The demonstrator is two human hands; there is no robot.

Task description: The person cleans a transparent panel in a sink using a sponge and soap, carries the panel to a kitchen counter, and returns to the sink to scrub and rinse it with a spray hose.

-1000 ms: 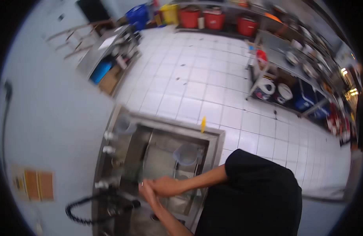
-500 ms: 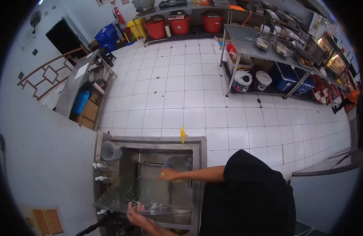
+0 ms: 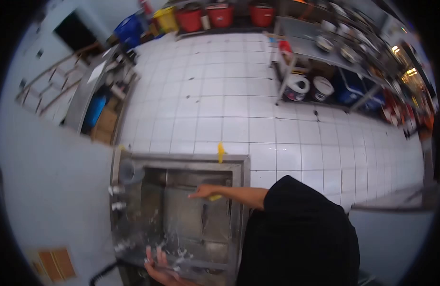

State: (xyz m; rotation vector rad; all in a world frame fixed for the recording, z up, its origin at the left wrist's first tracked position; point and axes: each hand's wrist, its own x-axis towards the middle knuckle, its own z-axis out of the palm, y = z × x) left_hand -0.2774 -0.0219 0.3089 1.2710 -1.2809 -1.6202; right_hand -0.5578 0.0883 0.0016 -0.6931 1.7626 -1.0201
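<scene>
My left hand (image 3: 161, 270) is at the lower edge of the sink, its fingers up against a clear, see-through panel (image 3: 181, 255) with white foam on it. The panel slants over the basin, and its outline is hard to make out. Above the basin, my right hand (image 3: 205, 191) has one finger stretched out and the others curled. A small yellow piece, which looks like a sponge (image 3: 215, 197), shows under its palm. Below both hands is the steel sink (image 3: 243, 209). Motion blurs the view.
A grey plastic container (image 3: 130, 172) stands on the sink's far-left corner. White taps (image 3: 118, 206) line the wall side. A yellow object (image 3: 221, 152) sits on the rim. A steel shelf unit (image 3: 88, 90) and a work table (image 3: 305, 43) stand beyond on the tiled floor.
My right hand has lifted slightly and moved left, away from the clear jug seen earlier beside it. My left hand has shifted slightly down and left with the panel. The whole view has tilted.
</scene>
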